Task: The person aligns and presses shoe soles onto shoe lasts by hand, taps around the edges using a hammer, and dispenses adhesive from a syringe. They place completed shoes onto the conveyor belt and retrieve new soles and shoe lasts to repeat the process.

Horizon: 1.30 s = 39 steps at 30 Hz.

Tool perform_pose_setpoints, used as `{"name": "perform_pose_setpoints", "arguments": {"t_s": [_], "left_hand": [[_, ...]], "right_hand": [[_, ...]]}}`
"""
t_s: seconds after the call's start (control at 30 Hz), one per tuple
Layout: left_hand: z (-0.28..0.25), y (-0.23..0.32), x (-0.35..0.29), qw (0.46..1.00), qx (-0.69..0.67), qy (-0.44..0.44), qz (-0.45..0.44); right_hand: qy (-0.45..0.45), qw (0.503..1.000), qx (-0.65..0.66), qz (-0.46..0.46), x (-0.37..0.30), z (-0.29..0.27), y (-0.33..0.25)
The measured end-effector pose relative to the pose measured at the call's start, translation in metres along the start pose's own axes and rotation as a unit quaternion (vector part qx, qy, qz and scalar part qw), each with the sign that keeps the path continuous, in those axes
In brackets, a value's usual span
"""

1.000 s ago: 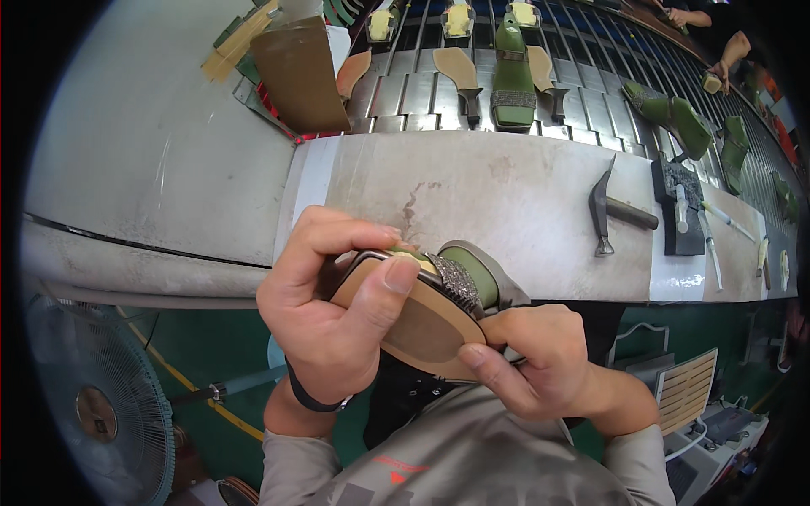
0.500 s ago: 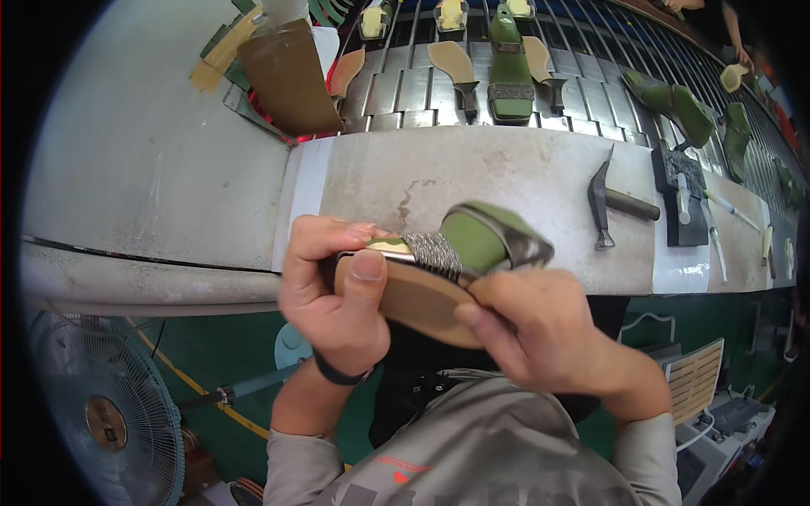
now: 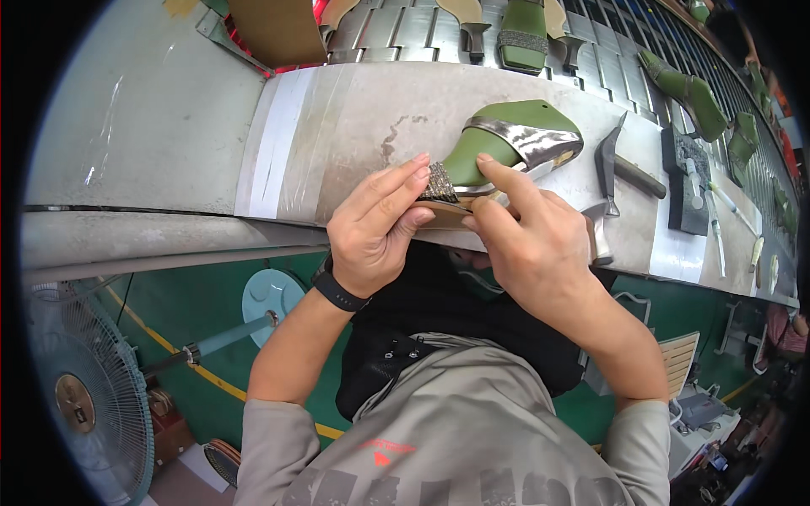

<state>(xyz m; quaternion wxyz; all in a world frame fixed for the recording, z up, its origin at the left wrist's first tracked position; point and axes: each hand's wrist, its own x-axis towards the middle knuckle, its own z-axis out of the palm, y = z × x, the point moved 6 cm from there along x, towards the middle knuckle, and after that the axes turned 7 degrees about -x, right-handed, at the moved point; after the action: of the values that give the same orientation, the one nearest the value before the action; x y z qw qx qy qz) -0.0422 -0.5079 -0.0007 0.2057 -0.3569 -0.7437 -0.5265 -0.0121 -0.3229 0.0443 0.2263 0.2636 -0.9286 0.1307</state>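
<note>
A green shoe last lies on its side over the bench's near edge. A metallic silver strap wraps its heel part, and a glittery band crosses its front. Against its underside sits a tan sole, whose silver heel shows beyond my right wrist. My left hand grips the toe end, thumb on the sole and fingers over the band. My right hand is closed at the middle, index finger on the green last and thumb at the sole's edge.
A hammer rests right of the shoe, beside a dark block and thin-handled brushes. Along the far conveyor stand more green lasts and tan soles. A fan is at lower left.
The shoe has moved away from my body and turned, so its strapped side shows and the sole mostly faces away. My right index finger has shifted onto the last. The whole view has tilted down.
</note>
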Motion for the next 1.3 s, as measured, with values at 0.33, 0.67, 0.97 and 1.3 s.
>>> {"name": "perform_pose_setpoints", "arguments": {"t_s": [0.33, 0.67, 0.97, 1.3], "left_hand": [[0.001, 0.014, 0.006, 0.998, 0.059, 0.037, 0.006], [0.002, 0.025, 0.015, 0.997, 0.065, 0.032, -0.016], [0.074, -0.017, 0.135, 0.980, 0.030, -0.196, -0.020], [0.095, -0.052, 0.133, 0.933, -0.279, -0.176, -0.146]], "right_hand": [[-0.010, 0.999, 0.035, 0.027, 0.010, -0.007, -0.002], [-0.007, 0.999, 0.037, 0.027, 0.008, -0.013, 0.006], [-0.116, 0.970, -0.212, 0.024, -0.025, -0.058, 0.061], [0.108, 0.970, 0.130, 0.173, -0.007, -0.091, 0.065]]}}
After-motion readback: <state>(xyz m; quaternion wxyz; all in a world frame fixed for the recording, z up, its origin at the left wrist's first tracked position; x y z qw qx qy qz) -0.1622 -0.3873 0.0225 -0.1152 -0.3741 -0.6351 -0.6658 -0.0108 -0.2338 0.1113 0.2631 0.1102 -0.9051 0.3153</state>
